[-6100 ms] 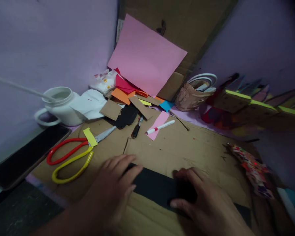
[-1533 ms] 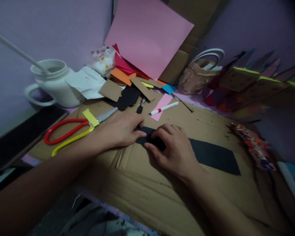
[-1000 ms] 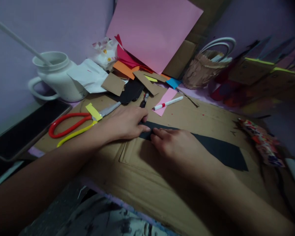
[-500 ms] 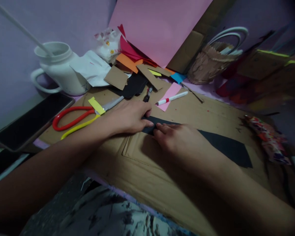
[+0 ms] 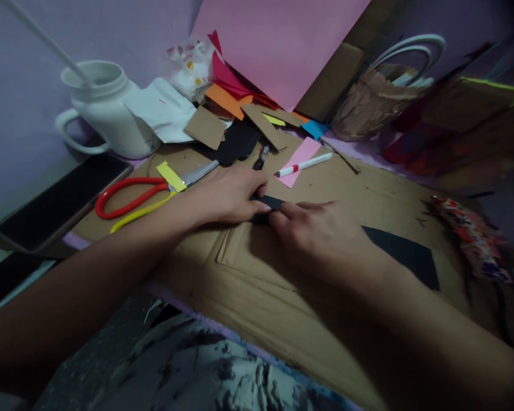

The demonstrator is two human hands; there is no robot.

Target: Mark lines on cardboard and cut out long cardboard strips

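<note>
A long strip of black paper [image 5: 405,256] lies across the cardboard under both of my hands. My left hand [image 5: 233,194] is closed at the strip's left end, its thumb and bent forefinger on the paper. Right beside that thumb, the curled fingers of my right hand [image 5: 310,228] grip and press the strip. My right palm and wrist hide the strip's middle. Left of my left hand lie scissors [image 5: 131,197] with red and yellow handles, a yellow paper scrap [image 5: 171,176] on top. Beyond my hands are a white marker [image 5: 306,164] and a pink paper strip [image 5: 300,157].
A white mug [image 5: 107,114] and a dark phone [image 5: 64,197] stand and lie at the left. Paper and cardboard scraps [image 5: 205,127] pile up at the back. A brown holder [image 5: 362,105] is back right; a colourful wrapper [image 5: 473,237] lies at the right.
My right hand's fingers have curled in more, and its knuckles have risen over the black strip. Less of the strip shows between the hands. The view has shifted slightly.
</note>
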